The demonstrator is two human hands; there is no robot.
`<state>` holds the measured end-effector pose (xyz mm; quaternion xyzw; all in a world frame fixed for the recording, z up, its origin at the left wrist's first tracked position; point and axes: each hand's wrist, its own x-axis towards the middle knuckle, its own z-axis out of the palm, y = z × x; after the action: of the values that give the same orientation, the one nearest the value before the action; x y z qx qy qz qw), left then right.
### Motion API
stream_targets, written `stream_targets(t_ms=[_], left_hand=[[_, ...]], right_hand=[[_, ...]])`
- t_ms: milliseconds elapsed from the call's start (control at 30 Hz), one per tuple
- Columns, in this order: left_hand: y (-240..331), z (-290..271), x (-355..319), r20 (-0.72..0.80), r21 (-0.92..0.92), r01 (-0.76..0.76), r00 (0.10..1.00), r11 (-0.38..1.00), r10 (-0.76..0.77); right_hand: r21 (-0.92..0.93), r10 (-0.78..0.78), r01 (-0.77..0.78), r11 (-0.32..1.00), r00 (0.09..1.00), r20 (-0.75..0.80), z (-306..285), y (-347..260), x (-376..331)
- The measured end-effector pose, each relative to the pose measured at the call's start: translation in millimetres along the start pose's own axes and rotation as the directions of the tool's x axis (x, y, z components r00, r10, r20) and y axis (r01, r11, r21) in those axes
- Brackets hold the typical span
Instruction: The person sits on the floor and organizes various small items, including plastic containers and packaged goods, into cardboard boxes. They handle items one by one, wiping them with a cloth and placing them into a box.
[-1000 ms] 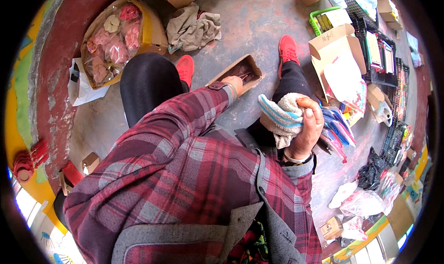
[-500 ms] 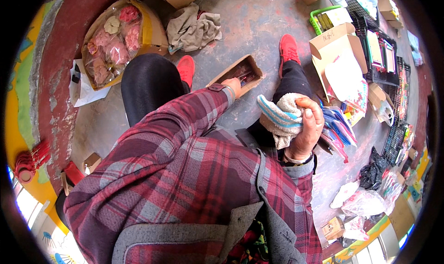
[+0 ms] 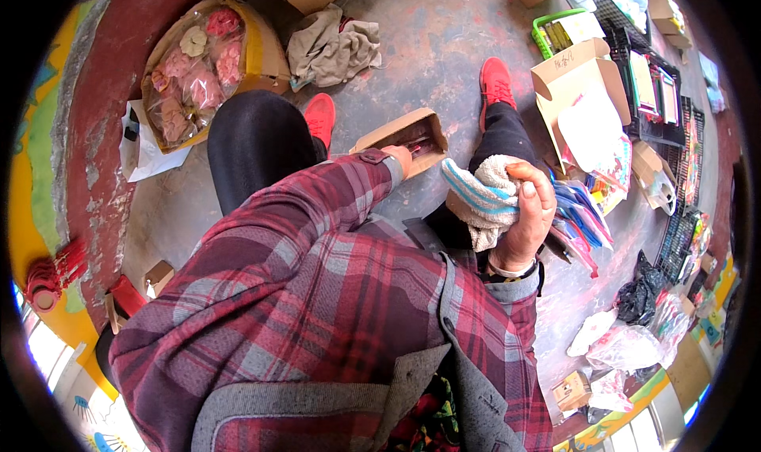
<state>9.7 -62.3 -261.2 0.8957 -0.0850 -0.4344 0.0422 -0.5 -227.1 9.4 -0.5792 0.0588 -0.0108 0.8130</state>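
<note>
My right hand (image 3: 529, 224) grips a bunched white cloth (image 3: 485, 206) with blue stripes, held above my right thigh. My left hand (image 3: 401, 159) reaches into a small open cardboard box (image 3: 432, 122) on the floor between my feet. Inside that box a small reddish item shows near the fingers, too small to name. The box wall and my sleeve hide most of the left fingers, so their grip does not show.
A carton of wrapped pink flowers (image 3: 258, 64) stands at the left, near a crumpled grey-beige cloth (image 3: 333, 46). To the right are an opened cardboard box (image 3: 555, 83), a green basket (image 3: 541, 40), dark crates (image 3: 670, 99) and plastic bags (image 3: 626, 347).
My left hand has gone further into the small box, and more of it is hidden. The box has turned slightly. My right hand with the cloth has hardly moved.
</note>
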Motion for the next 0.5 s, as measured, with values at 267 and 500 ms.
stream_targets(t_ms=[267,500], left_hand=[[-12.2,-8.0,-2.6,-0.061,-0.143,0.023,0.998,0.989,-0.032],[-8.2,-28.4,-17.0,0.071,0.178,-0.034,0.997,0.983,0.021]], right_hand=[[-0.029,0.003,-0.003,1.000,1.000,-0.001,1.8,-3.2,-1.0],[-0.070,-0.014,0.012,0.997,0.999,-0.035,4.0,0.2,-4.9]])
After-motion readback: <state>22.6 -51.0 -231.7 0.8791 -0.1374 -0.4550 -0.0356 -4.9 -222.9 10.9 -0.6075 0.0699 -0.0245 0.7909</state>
